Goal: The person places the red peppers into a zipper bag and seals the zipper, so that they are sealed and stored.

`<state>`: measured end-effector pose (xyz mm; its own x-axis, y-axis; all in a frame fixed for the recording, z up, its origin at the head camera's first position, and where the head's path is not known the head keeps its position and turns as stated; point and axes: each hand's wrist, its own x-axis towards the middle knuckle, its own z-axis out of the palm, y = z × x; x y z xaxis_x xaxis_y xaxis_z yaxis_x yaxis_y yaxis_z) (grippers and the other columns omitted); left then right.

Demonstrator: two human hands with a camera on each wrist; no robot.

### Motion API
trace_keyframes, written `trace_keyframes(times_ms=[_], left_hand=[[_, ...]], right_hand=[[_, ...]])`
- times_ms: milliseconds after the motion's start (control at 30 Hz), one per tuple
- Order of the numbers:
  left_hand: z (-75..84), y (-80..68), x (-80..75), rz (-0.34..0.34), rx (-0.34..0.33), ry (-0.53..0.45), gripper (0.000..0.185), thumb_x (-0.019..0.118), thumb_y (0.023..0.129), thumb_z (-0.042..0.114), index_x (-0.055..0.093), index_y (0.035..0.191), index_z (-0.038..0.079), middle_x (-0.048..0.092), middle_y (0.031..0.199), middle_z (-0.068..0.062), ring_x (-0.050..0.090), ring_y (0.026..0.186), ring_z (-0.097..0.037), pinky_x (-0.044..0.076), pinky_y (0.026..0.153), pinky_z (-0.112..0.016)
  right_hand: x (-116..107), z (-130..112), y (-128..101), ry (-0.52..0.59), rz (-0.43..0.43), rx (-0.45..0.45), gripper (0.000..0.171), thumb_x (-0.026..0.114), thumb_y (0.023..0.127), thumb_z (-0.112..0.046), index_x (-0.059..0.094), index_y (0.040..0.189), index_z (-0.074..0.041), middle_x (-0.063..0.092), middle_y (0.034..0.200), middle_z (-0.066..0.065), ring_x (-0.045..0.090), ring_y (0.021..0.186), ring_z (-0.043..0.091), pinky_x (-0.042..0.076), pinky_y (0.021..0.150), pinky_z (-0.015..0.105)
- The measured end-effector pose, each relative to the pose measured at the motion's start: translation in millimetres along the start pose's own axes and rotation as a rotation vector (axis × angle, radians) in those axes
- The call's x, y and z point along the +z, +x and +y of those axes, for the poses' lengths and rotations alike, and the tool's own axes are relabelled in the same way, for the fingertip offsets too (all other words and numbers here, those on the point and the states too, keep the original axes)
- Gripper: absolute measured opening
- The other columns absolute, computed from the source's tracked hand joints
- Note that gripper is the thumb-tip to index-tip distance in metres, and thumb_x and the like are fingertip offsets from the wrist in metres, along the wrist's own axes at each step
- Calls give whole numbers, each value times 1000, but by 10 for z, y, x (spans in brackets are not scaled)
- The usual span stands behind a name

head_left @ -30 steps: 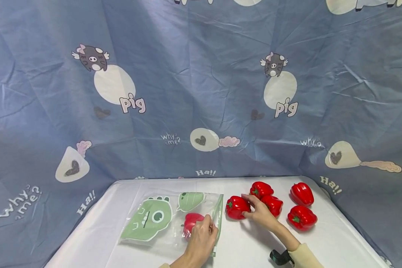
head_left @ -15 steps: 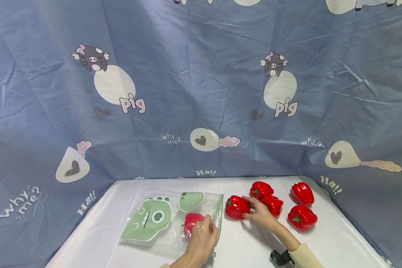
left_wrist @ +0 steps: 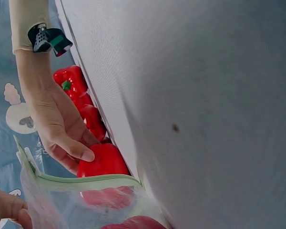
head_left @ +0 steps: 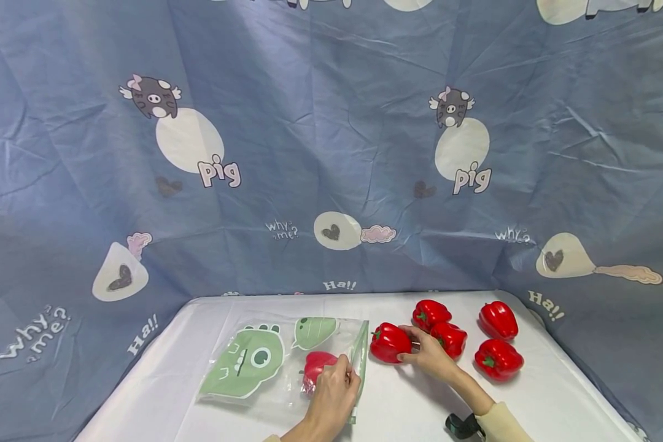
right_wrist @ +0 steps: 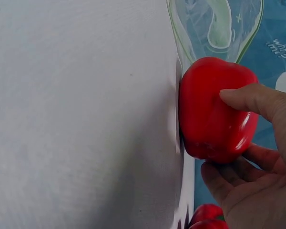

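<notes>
A clear zip bag [head_left: 215, 385] with green monster prints lies flat on the table, its mouth toward the right. My left hand [head_left: 336, 390] pinches the film near that mouth, holding it raised in the left wrist view. Inside the bag sits one red bell pepper [head_left: 316, 367], partly covered by the left hand. Just outside the mouth, my right hand [head_left: 432, 357] holds another red bell pepper [right_wrist: 212, 112] with thumb on one side and fingers on the other. In the right wrist view this pepper's far end overlaps the bag's opening [right_wrist: 178, 50].
To the right of the right hand lie several more red bell peppers: two close behind it [head_left: 431, 313] and two farther right [head_left: 499, 359]. A white cloth covers the table [head_left: 143, 393]. Behind it hangs a blue printed curtain [head_left: 287, 153].
The right hand's bell pepper has shifted very slightly left, toward the bag's mouth. The left hand and the bag have stayed in place.
</notes>
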<state>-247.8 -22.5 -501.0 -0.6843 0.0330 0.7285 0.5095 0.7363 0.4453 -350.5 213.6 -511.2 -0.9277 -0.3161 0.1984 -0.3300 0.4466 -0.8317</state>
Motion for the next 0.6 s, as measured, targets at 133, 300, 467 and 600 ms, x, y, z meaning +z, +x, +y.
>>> trace_keyframes(times_ms=[133, 300, 467, 600], left_hand=[[6, -6, -1, 4, 0, 4, 25, 67, 71, -2, 48, 69, 14, 46, 50, 12, 40, 48, 2, 32, 43, -10], [-5, -9, 10, 36, 30, 7, 25, 66, 69, -2, 48, 69, 15, 46, 50, 12, 39, 48, 3, 31, 42, -11], [-5, -1, 11, 36, 27, -6, 24, 66, 69, 0, 47, 69, 15, 46, 50, 13, 38, 48, 4, 30, 42, -9], [-7, -2, 10, 25, 17, -7, 24, 66, 70, 0, 47, 69, 15, 46, 51, 13, 37, 49, 4, 30, 42, -9]], right_hand=[[16, -40, -10, 14, 4, 22, 62, 77, 76, -10, 51, 131, 4, 59, 125, 21, 61, 111, 37, 53, 89, 41], [8, -69, -18, 16, 14, 37, 61, 77, 77, -12, 51, 131, 2, 60, 123, 19, 62, 110, 34, 53, 88, 40], [-8, -27, 1, 9, 22, 48, 62, 78, 76, -17, 53, 130, -1, 61, 123, 17, 62, 109, 33, 54, 87, 39], [-31, -61, -6, 11, 20, 22, 61, 78, 77, -18, 53, 129, 1, 62, 122, 18, 63, 109, 34, 54, 87, 38]])
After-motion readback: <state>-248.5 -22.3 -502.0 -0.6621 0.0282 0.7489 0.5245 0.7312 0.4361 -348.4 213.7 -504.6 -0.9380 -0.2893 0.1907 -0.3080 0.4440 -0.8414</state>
